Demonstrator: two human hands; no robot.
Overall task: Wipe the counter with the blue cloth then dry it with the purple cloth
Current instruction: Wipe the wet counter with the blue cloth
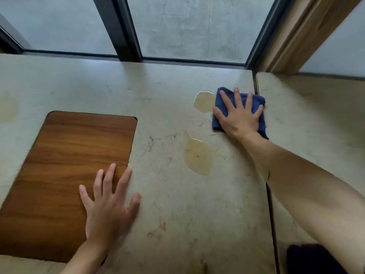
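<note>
A pale stone counter (167, 194) runs below a dark-framed window (126, 28) whose panes face a grey concrete surface. At the far left the stone carries a faint yellowish stain (7, 107). Next comes a rectangular brown wooden panel (65, 175), set flush into the stone with rounded far corners.

The left hand (107, 206) lies flat across the panel's right edge, its fingers spread and straight: the little, ring and middle fingers over the wood, the index finger and thumb over the stone. It holds nothing.

Right of the panel the stone shows thin dark scratches and, nearer the front edge, brownish smudges. Further right sit 2 puddles of yellowish liquid: the nearer puddle (197, 155) is long and teardrop-shaped, the farther puddle (204, 101) is rounder and meets the left edge of the blue cloth (257, 103).

The blue cloth lies folded on the counter beside a dark seam (271, 214) that splits the stone into 2 slabs. The right hand (240, 117) presses down on it with an open palm, fingers splayed and straight, and the bare forearm reaches in from the lower right.

At the bottom right, beyond the seam, a dark purple cloth (308, 258) rests on the right slab, partly hidden by that forearm. A wooden frame (308, 30) rises at the upper right.
</note>
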